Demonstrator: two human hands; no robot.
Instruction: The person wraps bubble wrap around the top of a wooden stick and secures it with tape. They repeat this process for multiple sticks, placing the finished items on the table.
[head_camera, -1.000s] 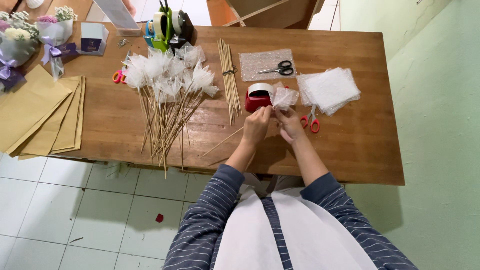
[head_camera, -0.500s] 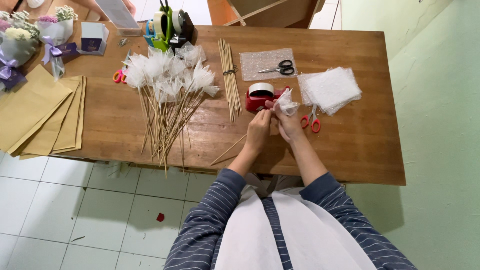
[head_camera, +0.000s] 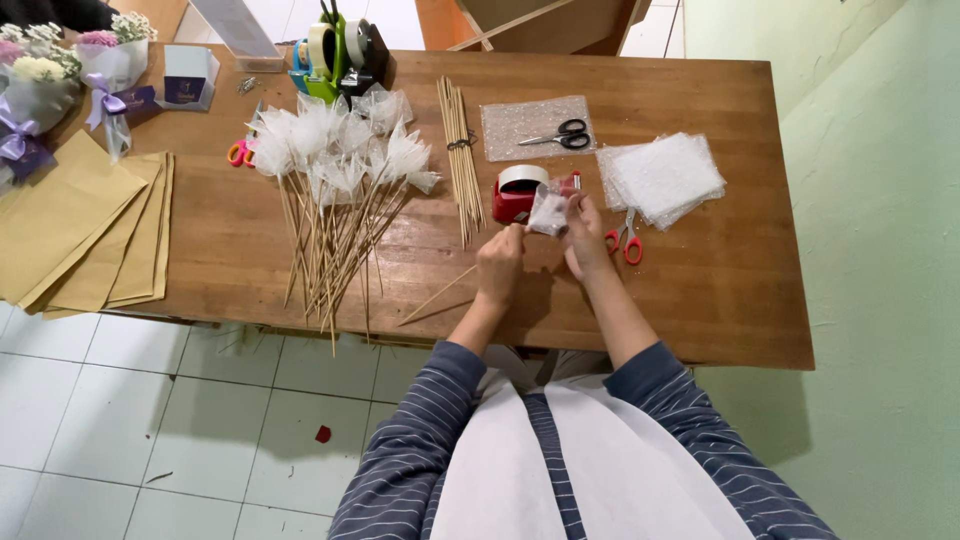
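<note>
My left hand (head_camera: 499, 264) pinches a thin wooden skewer (head_camera: 440, 295) that slants down to the left over the table. My right hand (head_camera: 582, 232) holds a small piece of clear bubble wrap (head_camera: 548, 210) against the skewer's upper end. Both hands sit just in front of a red tape dispenser (head_camera: 516, 194) with a white roll. Red-handled scissors (head_camera: 627, 240) lie right beside my right hand.
A pile of finished white wrapped skewers (head_camera: 335, 170) lies to the left on the wooden table (head_camera: 700, 290). Bare skewers (head_camera: 460, 150), black scissors (head_camera: 560, 136) on a bubble sheet, stacked bubble squares (head_camera: 665, 178), tan paper sheets (head_camera: 80, 235), bouquets (head_camera: 60, 70) and a green tape dispenser (head_camera: 335, 50) surround them.
My hands have shifted slightly up and right toward the tape dispenser, and the bubble wrap piece is now gathered more tightly at the skewer's tip.
</note>
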